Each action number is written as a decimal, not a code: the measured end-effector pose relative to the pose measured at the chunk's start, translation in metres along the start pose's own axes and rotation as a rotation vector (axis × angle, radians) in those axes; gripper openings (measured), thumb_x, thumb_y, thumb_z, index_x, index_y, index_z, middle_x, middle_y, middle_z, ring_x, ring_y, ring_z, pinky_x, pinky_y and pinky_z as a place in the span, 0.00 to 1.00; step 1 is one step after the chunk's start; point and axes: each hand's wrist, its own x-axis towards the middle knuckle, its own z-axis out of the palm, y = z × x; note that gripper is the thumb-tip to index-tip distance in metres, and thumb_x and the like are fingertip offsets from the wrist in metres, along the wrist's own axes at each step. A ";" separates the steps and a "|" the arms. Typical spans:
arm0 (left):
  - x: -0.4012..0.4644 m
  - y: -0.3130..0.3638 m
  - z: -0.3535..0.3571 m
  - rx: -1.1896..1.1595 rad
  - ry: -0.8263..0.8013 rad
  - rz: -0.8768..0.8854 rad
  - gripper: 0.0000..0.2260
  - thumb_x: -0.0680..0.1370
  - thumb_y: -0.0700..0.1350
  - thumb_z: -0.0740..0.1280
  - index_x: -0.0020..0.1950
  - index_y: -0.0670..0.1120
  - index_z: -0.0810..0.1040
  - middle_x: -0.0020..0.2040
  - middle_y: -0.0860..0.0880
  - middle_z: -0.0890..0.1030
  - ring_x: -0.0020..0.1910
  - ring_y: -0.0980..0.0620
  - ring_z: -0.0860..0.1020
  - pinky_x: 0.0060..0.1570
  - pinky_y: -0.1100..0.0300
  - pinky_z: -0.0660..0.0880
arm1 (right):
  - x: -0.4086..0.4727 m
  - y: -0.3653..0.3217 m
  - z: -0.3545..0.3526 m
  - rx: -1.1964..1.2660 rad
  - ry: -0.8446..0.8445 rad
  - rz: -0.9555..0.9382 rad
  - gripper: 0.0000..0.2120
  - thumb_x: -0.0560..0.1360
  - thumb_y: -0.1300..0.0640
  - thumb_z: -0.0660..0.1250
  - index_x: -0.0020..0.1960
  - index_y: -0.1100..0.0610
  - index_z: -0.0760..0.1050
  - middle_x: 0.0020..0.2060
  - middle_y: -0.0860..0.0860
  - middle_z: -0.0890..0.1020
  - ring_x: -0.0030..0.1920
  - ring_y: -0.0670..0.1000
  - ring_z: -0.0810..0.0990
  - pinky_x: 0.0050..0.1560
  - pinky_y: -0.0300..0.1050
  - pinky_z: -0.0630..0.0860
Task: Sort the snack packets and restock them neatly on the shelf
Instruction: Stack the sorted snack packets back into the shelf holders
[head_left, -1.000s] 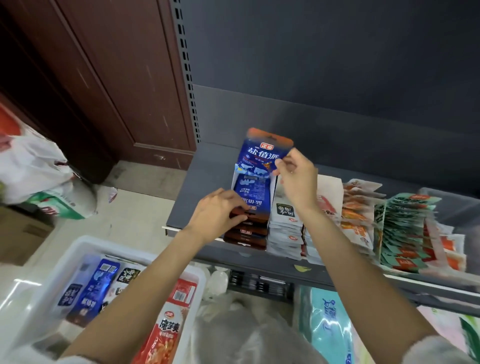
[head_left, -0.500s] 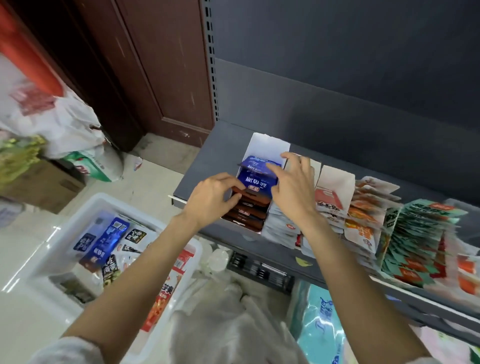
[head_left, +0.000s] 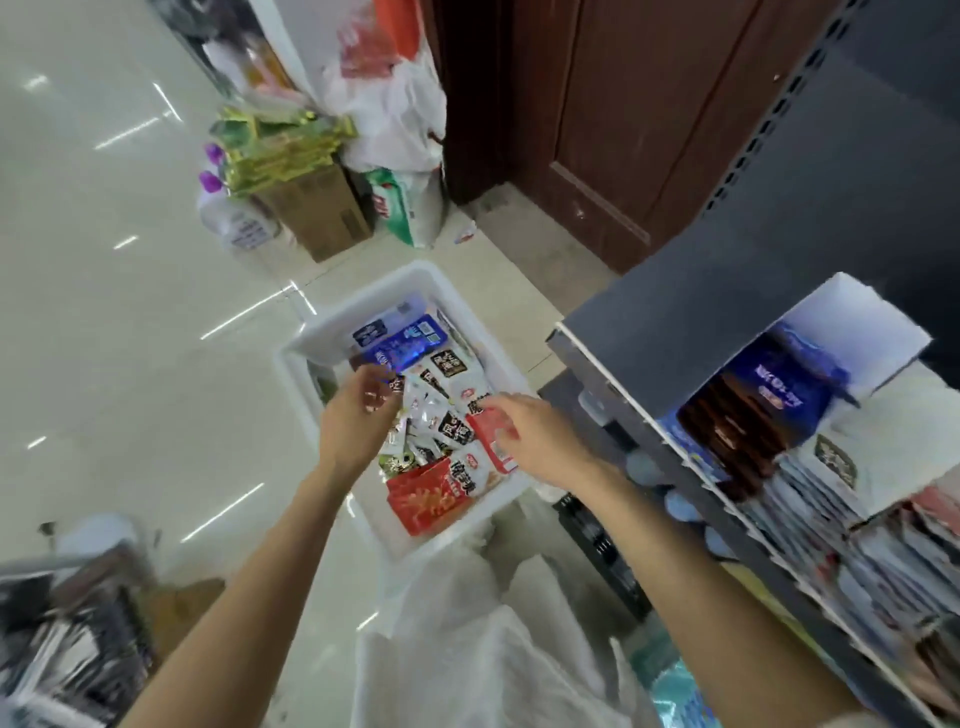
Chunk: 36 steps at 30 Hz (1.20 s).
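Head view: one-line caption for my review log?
Both hands, left and right, reach into white bin of mixed snack packets beside shelf.

Glossy pale tile floor (head_left: 104, 312) with light streaks. Brown wooden door (head_left: 597, 130) at the back. Beside it, cardboard box (head_left: 317, 208) with green-yellow packs (head_left: 280, 150) piled on top. White plastic bags (head_left: 395, 119) lean against the box, green-white bag (head_left: 405, 208) below them. White jug with purple caps (head_left: 228, 218) left of the box. Blurred dark clutter (head_left: 67, 639) bottom left corner.
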 end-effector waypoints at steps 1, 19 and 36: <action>0.005 -0.016 0.000 0.036 -0.051 -0.067 0.12 0.77 0.45 0.67 0.60 0.47 0.74 0.51 0.47 0.81 0.48 0.48 0.80 0.53 0.48 0.78 | 0.019 0.003 0.014 -0.018 -0.049 0.029 0.18 0.78 0.61 0.61 0.68 0.53 0.70 0.61 0.52 0.77 0.55 0.52 0.78 0.55 0.48 0.76; 0.021 -0.084 0.072 0.599 -0.711 0.223 0.26 0.74 0.53 0.70 0.67 0.45 0.66 0.58 0.45 0.73 0.58 0.46 0.72 0.58 0.53 0.73 | 0.097 0.022 0.121 -0.174 0.097 0.409 0.37 0.73 0.54 0.70 0.75 0.48 0.54 0.63 0.54 0.68 0.57 0.53 0.72 0.51 0.48 0.77; 0.056 -0.084 0.025 -0.010 -0.426 -0.134 0.14 0.78 0.44 0.66 0.64 0.46 0.71 0.51 0.52 0.75 0.47 0.52 0.77 0.36 0.67 0.72 | 0.054 -0.009 0.076 0.176 0.425 0.528 0.18 0.81 0.58 0.57 0.70 0.60 0.62 0.60 0.58 0.77 0.58 0.56 0.77 0.47 0.42 0.71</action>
